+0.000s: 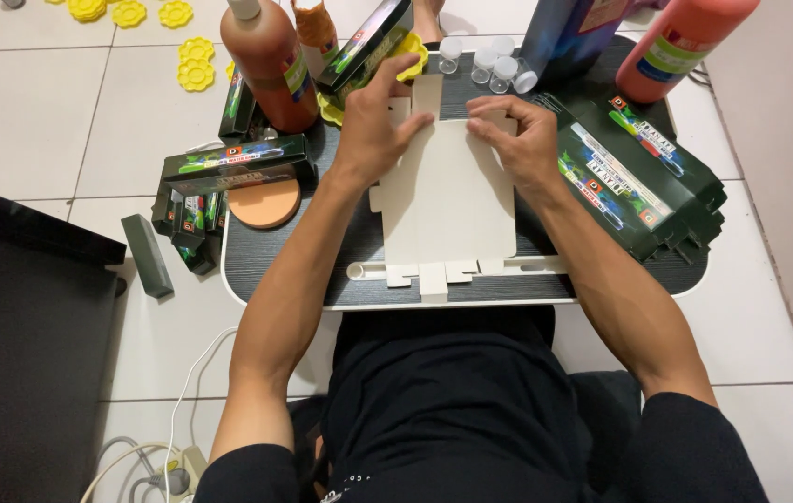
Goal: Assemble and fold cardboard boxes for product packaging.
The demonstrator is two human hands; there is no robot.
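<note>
Because it lies opened out flat with its plain pale inside facing up, the unfolded carton blank (447, 200) in the middle of the frame reads as thin card: light, stiff enough to keep its plane yet ready to bend along its scored lines, and easily creased or torn at the small tabs along its lower edge. It rests on the dark worktop (545, 284), its lower tabs reaching the pale front rim, and the safest places to take it look like the long side edges or the panels beside a fold, not the narrow flaps. The left hand (373, 116) sits on the upper left part of the blank, fingers (406, 126) curled down and pressing where the top flap meets the main panel. The right hand (522, 135) lies on the upper right corner, fingers (489, 116) bent and spread a little, tips bearing on the card; neither hand closes around anything, both simply press on the sheet. At the right of the frame a stack of dark green printed flat cartons (643, 182) lies just beside the right wrist, and more folded green boxes (229, 168) sit at the left near a round orange-brown disc (264, 203). Along the top stand a brown bottle (271, 61), an orange-red bottle (685, 42), small clear capped vials (485, 61) and yellow flower-shaped palettes (196, 63).
</note>
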